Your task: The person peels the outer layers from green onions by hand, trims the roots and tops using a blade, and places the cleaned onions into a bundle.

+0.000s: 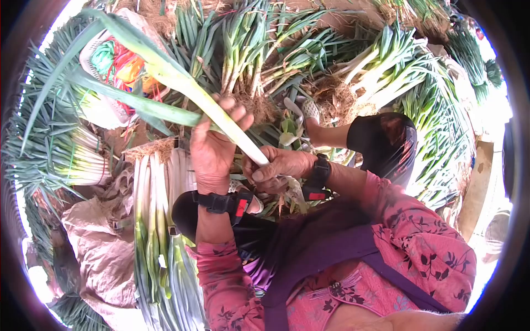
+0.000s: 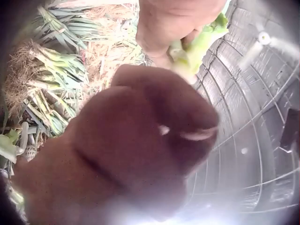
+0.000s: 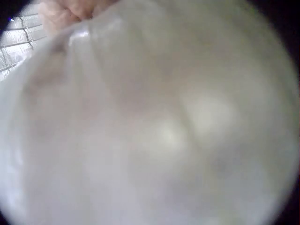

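A long green onion [image 1: 205, 99] slants across the head view, its green leaves at the upper left. My right hand [image 1: 284, 164] grips its white lower end between thumb and fingers. A thin pale strip of skin [image 1: 295, 193] hangs below that hand. My left hand [image 1: 214, 151] is palm up farther along the stalk, which lies across its loosely bent fingers. In the left wrist view, the left hand [image 2: 131, 145] looms dark in front, with the right hand [image 2: 180, 23] beyond it. A blurred whitish sheet [image 3: 140, 131] fills most of the right wrist view.
Long white-stemmed green onions [image 1: 152, 215] lie left of my legs. Beyond them is a tied bundle [image 1: 83, 157]. A white basket [image 1: 91, 60] holds colored ties [image 1: 124, 66]. Rooted onion bunches [image 1: 243, 60] lie ahead and to the right [image 1: 386, 71]. Brown sacking [image 1: 102, 237] lies at left.
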Tool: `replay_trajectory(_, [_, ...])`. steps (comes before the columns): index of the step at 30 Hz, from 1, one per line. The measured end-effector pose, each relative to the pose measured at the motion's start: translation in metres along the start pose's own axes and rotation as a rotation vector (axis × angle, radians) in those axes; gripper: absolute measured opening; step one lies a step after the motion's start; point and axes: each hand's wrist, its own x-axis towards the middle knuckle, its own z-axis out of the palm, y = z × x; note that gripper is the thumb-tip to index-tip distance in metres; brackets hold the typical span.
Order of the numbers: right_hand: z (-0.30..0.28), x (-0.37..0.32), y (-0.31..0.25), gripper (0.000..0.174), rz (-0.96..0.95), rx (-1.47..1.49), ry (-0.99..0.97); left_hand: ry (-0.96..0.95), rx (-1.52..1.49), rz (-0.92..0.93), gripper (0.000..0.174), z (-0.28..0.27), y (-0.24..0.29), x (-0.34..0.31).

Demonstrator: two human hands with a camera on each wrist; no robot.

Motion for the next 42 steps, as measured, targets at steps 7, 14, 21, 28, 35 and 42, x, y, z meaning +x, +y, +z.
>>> replay_trajectory(7, [0.022, -0.003, -0.007, 0.010, -0.159, -0.200, 0.192, 0.287, 0.420, -0.212, 0.028, 0.014, -0.040, -0.018])
replay_trajectory(14, [0.014, -0.009, -0.009, 0.012, -0.367, -0.431, 0.421, 0.594, 1.346, 0.136, 0.023, -0.046, -0.031, -0.009])
replay_trajectory(21, [0.007, -0.013, 0.004, 0.018, -0.358, -0.688, 0.668, 0.305, 1.108, 0.543, 0.014, 0.049, -0.043, 0.003])
replay_trajectory(28, [-0.038, -0.015, 0.016, 0.015, -0.655, -0.992, 0.636, -0.110, 2.115, 0.696, 0.021, 0.086, -0.067, -0.011])
replay_trajectory(35, [-0.033, -0.033, 0.008, 0.017, -0.519, -0.622, 0.492, 0.435, 1.412, 0.522, 0.024, 0.070, -0.017, -0.014])
replay_trajectory(42, [-0.021, -0.004, 0.010, 0.032, -0.377, -1.257, 0.537, 0.316, 0.634, 0.236, 0.054, 0.020, 0.000, 0.025])
